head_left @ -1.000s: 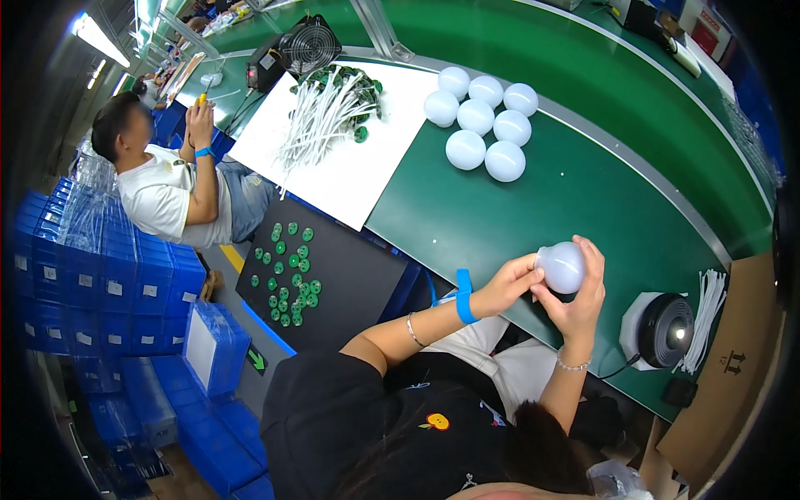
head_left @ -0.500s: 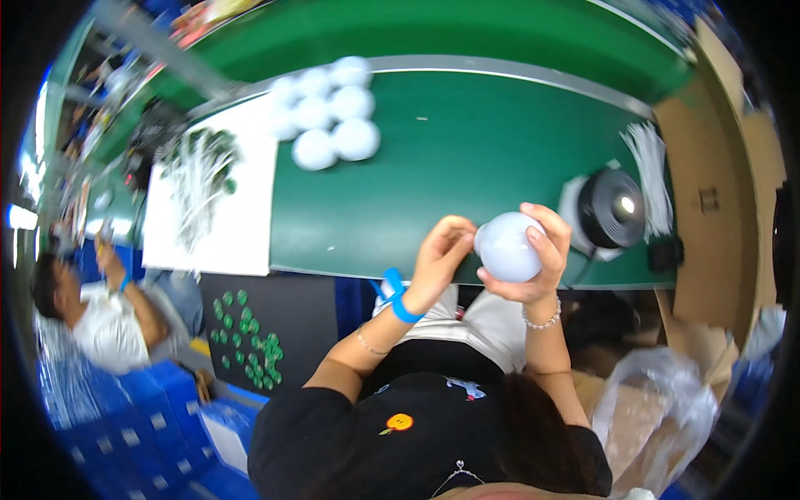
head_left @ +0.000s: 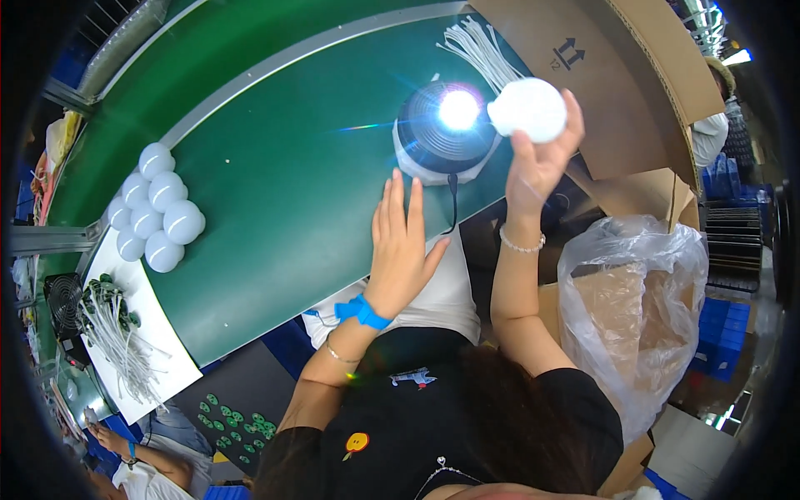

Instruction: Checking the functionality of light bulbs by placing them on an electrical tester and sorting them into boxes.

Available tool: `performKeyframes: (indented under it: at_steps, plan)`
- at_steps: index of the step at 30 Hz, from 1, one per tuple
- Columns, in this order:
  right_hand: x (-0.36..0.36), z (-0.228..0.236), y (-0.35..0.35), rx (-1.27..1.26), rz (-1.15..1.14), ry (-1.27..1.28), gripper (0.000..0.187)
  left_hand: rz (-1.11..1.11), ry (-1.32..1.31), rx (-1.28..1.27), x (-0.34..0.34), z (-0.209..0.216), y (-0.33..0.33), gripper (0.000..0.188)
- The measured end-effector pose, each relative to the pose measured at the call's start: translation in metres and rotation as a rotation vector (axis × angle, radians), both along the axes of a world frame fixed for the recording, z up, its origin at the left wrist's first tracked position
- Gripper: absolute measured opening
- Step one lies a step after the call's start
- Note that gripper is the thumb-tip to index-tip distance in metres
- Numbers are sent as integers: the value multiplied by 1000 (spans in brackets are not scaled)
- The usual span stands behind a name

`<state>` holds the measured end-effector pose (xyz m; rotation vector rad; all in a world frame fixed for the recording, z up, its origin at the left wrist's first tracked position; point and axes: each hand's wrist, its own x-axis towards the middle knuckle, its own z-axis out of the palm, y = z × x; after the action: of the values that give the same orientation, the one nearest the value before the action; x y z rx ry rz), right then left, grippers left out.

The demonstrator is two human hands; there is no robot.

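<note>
A white bulb globe [head_left: 532,110] with a short neck is gripped by my right hand [head_left: 543,158], thumb below and fingers around its far side. Its neck points left, toward a glaring light on a black ribbed round device [head_left: 437,137]; the glare hides whether they touch. The device sits on a white pad [head_left: 446,179] on the green table, with a black cable running from its near side. My left hand [head_left: 402,237] lies flat and holds nothing, fingers stretched toward the device and just short of the pad. A blue band circles that wrist.
Several white globes [head_left: 160,208] cluster at the table's left. Wired green boards [head_left: 117,329] lie on a white sheet [head_left: 179,367] beside a black fan [head_left: 62,304]. White wires [head_left: 479,50] lie behind the device. Right stand a cardboard box [head_left: 600,108] and plastic bag [head_left: 633,292]. A co-worker [head_left: 158,462] sits lower left.
My view has turned toward the right side of the table. The globe has moved from between both hands to beside the device, in my right hand alone. My left hand has let go and opened.
</note>
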<state>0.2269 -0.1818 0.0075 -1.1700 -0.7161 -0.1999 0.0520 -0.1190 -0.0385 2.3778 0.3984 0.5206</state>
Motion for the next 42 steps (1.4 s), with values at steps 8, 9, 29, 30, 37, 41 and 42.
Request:
performKeyframes:
  at_steps: [8,9,29,30,37,41,42]
  plan:
    - [30,7,17,-369,277,-400,64,62,31,233,26,-8,-4,85]
    - [32,11,19,-406,273,-449,65,67,25,236,26,-9,-4,84]
    - [56,3,22,93,70,-958,50,66,34,279,28,-13,-5,84]
    - [28,29,20,-254,-10,-824,53,85,40,280,24,-13,-1,84]
    - [20,35,24,-455,28,-460,63,78,23,277,27,-12,-4,83]
    - [26,17,22,-524,168,-220,57,80,18,280,26,-12,-3,83]
    - [26,18,19,-524,167,-219,57,81,20,271,26,-12,-3,84]
